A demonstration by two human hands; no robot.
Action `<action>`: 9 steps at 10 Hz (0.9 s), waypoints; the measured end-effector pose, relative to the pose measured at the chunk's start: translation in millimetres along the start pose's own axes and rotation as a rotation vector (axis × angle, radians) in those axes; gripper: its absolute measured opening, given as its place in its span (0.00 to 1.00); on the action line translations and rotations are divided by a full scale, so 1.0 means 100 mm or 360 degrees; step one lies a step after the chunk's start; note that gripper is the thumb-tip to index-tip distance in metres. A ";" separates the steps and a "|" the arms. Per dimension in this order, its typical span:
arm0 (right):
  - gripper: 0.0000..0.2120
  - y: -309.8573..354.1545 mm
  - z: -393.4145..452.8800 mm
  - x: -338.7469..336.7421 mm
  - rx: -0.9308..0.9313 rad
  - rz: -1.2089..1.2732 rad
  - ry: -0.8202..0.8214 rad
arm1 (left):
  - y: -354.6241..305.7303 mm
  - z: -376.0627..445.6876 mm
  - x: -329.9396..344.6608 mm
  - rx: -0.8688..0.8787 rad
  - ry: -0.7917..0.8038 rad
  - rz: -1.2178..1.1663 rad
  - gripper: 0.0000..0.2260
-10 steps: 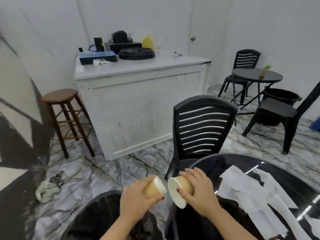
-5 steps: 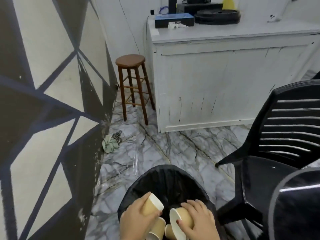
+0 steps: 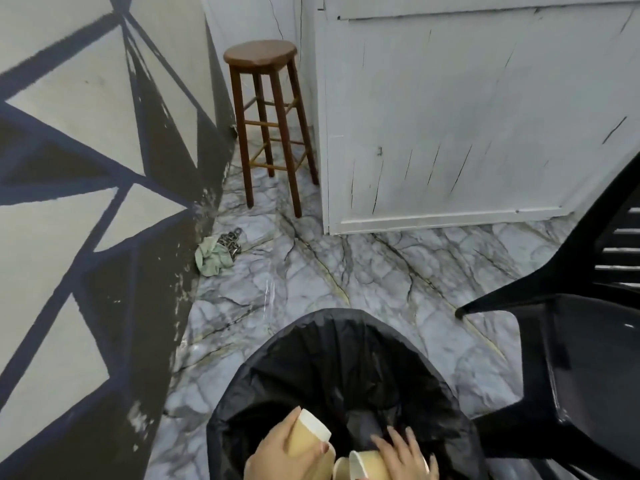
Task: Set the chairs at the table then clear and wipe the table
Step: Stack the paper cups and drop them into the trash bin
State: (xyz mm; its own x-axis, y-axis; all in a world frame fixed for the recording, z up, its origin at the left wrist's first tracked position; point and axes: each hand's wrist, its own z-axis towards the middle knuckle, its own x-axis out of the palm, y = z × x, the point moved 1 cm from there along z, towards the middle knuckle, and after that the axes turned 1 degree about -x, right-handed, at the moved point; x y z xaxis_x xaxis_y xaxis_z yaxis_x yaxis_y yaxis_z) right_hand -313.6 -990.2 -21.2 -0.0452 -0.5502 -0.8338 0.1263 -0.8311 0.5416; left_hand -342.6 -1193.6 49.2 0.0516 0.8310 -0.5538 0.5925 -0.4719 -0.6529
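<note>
A bin lined with a black bag [image 3: 332,344] fills the bottom middle of the head view. Over its near rim my left hand [image 3: 277,455] grips a tan paper cup [image 3: 306,434] with a white rim, tilted on its side. Beside it my right hand [image 3: 401,452] rests on another tan paper cup [image 3: 367,465], fingers spread over it. A third cup edge [image 3: 341,467] shows between the two. A black plastic chair [image 3: 581,358] stands right of the bin. The table is out of view.
A wooden stool [image 3: 266,109] stands at the back beside a white counter [image 3: 467,116]. A green rag [image 3: 211,258] and a chain lie on the marble floor by the painted wall [image 3: 86,168] on the left.
My view turned left and down from the table to the bin. Both hands carried the cups over the bin, and my right fingers have spread apart on their cup.
</note>
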 end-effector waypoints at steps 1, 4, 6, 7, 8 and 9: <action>0.37 -0.05 0.36 0.28 -0.0120 0.0370 -0.0650 | 0.07 0.04 0.05 0.0134 0.0001 0.0344 0.58; 0.32 0.36 0.38 -0.52 0.0523 -0.0203 0.0351 | -0.27 -0.07 -0.24 0.0203 0.0057 0.0555 0.34; 0.53 0.83 0.50 -1.40 0.0348 -0.0197 0.0654 | -0.85 -0.39 -0.67 0.0432 -0.0040 0.0495 0.31; 0.63 1.06 0.63 -1.92 0.0346 -0.0103 0.0650 | -1.22 -0.57 -0.86 0.0572 -0.0050 0.0477 0.30; 0.58 1.21 0.69 -2.35 0.0337 -0.0084 0.0523 | -1.61 -0.76 -1.00 0.0724 -0.0050 0.0478 0.31; 0.56 1.26 0.70 -2.74 0.0336 -0.0070 0.0411 | -1.99 -0.95 -1.09 0.0893 -0.0059 0.0496 0.31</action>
State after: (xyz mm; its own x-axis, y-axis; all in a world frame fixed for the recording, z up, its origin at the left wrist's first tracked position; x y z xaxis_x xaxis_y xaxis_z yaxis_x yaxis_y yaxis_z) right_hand -354.9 -949.9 283.4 0.2100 -0.4975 -0.8417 -0.0793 -0.8667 0.4925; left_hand -389.6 -1162.4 288.3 0.1199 0.6243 -0.7719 0.0431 -0.7801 -0.6242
